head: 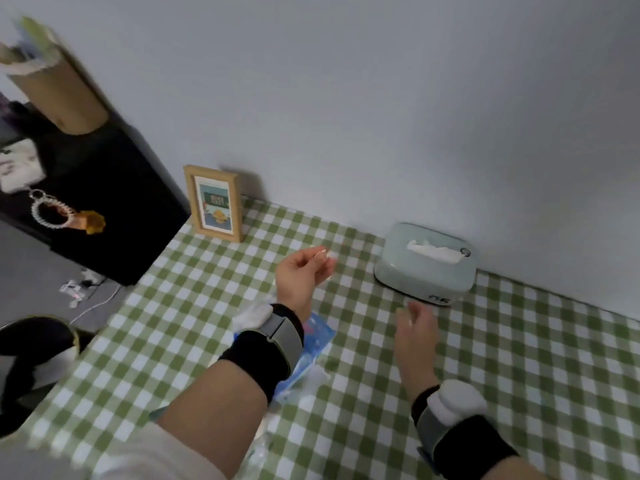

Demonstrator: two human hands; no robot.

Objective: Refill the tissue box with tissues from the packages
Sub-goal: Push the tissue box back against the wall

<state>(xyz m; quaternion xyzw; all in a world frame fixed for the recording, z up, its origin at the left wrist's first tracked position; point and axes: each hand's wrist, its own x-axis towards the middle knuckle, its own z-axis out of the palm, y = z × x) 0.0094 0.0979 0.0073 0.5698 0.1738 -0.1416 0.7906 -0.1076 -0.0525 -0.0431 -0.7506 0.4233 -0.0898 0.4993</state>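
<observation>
— Nothing is being gripped by either hand, as far as can be made out. The right hand [415, 336] is being held out low over the table [519, 375], fingers loosely extended and blurred, just short of the tissue box [426, 263] and apart from it.

— And the left hand [299, 273]?

— It is being held up above the cloth, palm turned inward, fingers loosely curled and empty. Something pale is being seen at its fingertips, but through the blur it cannot be told whether that is a nail or a scrap of tissue.

— What is being seen nearest the camera?

— Black wrist bands with grey straps are being worn on both forearms. A blue tissue package [308, 355] is lying flat on the green checked cloth, partly hidden under the left wrist, with clear crumpled wrapping [259, 448] showing below the forearm.

— And the box itself?

— It is being kept at the far edge of the table, against the wall, lid closed, with white tissue [434, 252] showing through the slot on top. Farther left, a wooden picture frame [214, 204] is standing upright near the wall, beside a black cabinet [114, 209].
</observation>
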